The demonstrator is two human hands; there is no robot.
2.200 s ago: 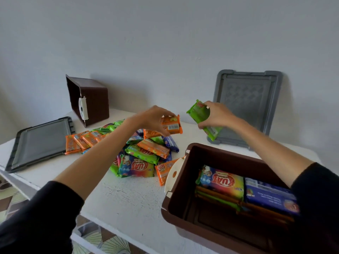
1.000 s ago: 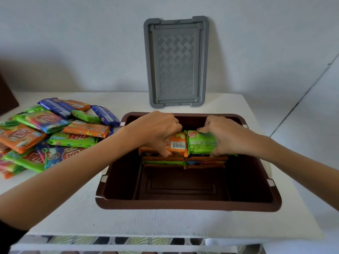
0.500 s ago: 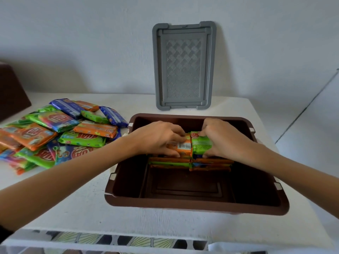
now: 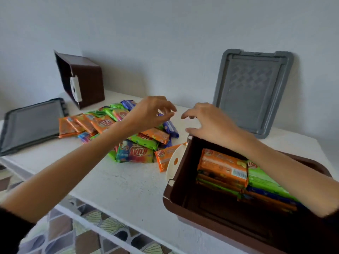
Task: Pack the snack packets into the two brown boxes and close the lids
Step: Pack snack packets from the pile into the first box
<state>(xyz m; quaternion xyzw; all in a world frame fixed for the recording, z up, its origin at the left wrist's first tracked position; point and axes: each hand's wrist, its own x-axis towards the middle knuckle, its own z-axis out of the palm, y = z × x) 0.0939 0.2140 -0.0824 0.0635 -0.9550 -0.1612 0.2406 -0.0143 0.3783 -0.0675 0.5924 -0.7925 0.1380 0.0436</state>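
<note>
A brown box [image 4: 176, 195] stands open at the right front of the white table, with stacked orange packets [image 4: 222, 167] and green packets [image 4: 262, 182] against its far wall. A heap of loose snack packets [image 4: 132, 142] lies left of it. My left hand [image 4: 152, 110] hovers above the heap, fingers loosely curled, holding nothing. My right hand [image 4: 207, 121] hovers over the box's far left corner, fingers spread, empty. A second brown box [image 4: 86, 83] lies on its side at the back left.
One grey lid [image 4: 251, 90] leans upright against the wall behind the near box. Another grey lid [image 4: 31, 125] lies flat at the table's left edge. A white latch [image 4: 174, 160] sticks out from the near box's left side. Patterned floor shows below the table's front edge.
Both hands have let go of the orange and green packets, now lying on the stacks in the box, and moved up and left toward the heap. The view has swung left.
</note>
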